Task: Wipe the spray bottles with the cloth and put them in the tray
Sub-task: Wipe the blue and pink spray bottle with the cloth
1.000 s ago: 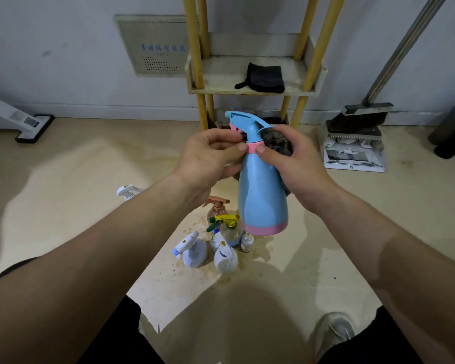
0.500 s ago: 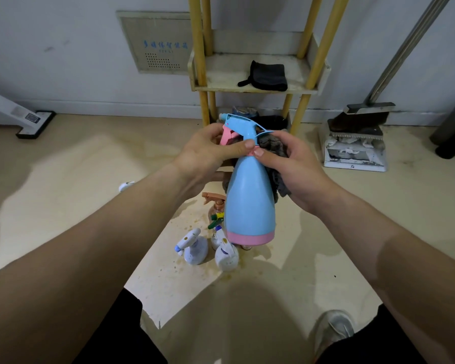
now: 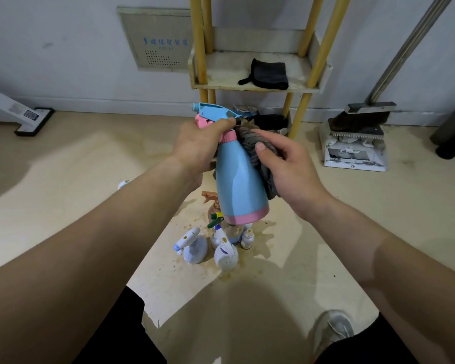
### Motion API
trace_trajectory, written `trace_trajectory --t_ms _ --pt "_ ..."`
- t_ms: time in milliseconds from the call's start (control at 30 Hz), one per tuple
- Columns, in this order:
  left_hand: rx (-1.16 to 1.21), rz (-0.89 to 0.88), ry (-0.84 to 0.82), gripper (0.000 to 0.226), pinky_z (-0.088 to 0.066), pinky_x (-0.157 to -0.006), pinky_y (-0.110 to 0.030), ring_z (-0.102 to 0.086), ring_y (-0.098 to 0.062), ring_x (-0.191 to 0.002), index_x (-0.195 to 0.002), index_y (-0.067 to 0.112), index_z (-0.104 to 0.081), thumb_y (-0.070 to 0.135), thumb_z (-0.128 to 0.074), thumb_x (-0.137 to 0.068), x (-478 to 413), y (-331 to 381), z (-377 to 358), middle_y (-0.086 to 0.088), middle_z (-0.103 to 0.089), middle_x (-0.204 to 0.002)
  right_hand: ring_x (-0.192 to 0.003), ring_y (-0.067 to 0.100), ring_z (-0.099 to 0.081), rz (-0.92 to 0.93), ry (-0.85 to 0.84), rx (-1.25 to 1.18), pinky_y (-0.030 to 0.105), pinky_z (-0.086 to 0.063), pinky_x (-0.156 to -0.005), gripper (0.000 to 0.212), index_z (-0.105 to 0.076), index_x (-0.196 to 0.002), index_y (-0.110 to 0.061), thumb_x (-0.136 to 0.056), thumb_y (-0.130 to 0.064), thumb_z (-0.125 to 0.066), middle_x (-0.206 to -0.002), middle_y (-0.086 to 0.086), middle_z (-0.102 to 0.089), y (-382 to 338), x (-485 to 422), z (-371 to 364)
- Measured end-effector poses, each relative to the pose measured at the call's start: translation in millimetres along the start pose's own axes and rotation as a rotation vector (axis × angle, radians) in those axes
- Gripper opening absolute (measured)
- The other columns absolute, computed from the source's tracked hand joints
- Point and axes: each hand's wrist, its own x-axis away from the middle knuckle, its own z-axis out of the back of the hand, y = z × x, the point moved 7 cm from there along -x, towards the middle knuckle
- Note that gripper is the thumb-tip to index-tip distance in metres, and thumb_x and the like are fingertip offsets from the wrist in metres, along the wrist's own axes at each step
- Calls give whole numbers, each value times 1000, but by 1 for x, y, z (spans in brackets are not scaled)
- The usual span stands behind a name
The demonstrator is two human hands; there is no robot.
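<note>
Wiping step. Gripping blue spray bottle [image 3: 241, 185] at trigger head with left hand [image 3: 200, 145], mid-air, centre; clutching grey cloth [image 3: 250, 143] against its right shoulder with right hand [image 3: 286, 164]. Next, probably: drag cloth downward, rotate bottle.

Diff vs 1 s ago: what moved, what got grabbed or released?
The right hand slid from the collar onto the shoulder of the blue spray bottle, bringing the grey cloth round onto its side; the nozzle end tipped left. Nothing released. The left hand still grips the neck; the small bottles below are unmoved.
</note>
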Motion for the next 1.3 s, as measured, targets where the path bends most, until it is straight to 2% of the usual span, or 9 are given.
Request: trace_trajectory --t_ms 167,300,433,533,733,833,967,1133,1300 --pt "-3 -30 130 18 -60 -87 -44 -71 -19 -92 -94 24 -69 37 -77 -85 -4 -2 8 1 -75 -98 -107 -2 -63 46 -15 86 33 -52 -97 31 -67 -130 -25 -102 -18 -56 -116 -19 -69 -3 8 -14" --pt "9 -54 192 16 -60 -85 -55 -71 -28 -97 -89 24 -67 37 -75 -86 -5 -1 16 -5 -74 -97 -139 -3 -41 133 -88 236 25 -38 -112 38 -60 -138 -26 -100 -18 -58 -151 -11 -49 -1 24 -34" --pt "71 -26 193 19 -61 -80 -55 -73 -32 -95 -96 18 -67 34 -74 -88 -5 1 18 -10 -74 -101 -144 5 -35 348 -82 538 23 -35 -114 42 -56 -142 -25 -100 -21 -55 -159 -8 -37 -11 30 -38" --pt "94 -33 167 24 -62 -78 -52 -74 -27 -94 -108 16 -67 33 -72 -92 -6 2 18 -7 -74 -103 -135 -3 -43 171 -78 342 6 -38 -101 42 -53 -144 -29 -103 -18 -52 -152 -12 -47 -4 21 -26" --pt "134 -81 194 20 -61 -80 -52 -73 -26 -98 -108 19 -66 31 -71 -93 -8 5 22 -6 -74 -107 -125 6 -54 -76 8 152 30 -46 -103 40 -57 -141 -29 -105 -17 -47 -138 -12 -59 20 8 -3" --pt "164 -59 223 11 -62 -77 -51 -73 -27 -97 -99 22 -63 30 -70 -94 -9 3 28 -7 -74 -107 -136 7 -46 189 -32 422 27 -40 -112 44 -52 -145 -27 -103 -16 -47 -151 -9 -49 0 27 -17" --pt "185 -20 231 24 -64 -73 -46 -72 -25 -96 -113 18 -60 31 -69 -95 -7 2 25 -5 -70 -105 -135 35 -47 516 -100 862 53 -44 -108 49 -55 -143 -25 -97 -24 -38 -158 -2 -41 -10 46 -44" --pt "191 -50 129 11 -62 -76 -51 -73 -32 -99 -100 20 -63 29 -68 -96 -6 9 16 -11 -74 -109 -138 10 -42 299 -19 537 29 -38 -113 46 -50 -147 -25 -102 -17 -44 -154 -7 -45 -7 25 -19" --pt "199 -74 165 24 -62 -80 -49 -72 -27 -102 -113 17 -61 29 -70 -95 -6 8 23 -8 -73 -113 -120 9 -56 -53 66 174 33 -48 -100 37 -61 -131 -32 -104 -16 -43 -131 -10 -61 22 9 4"
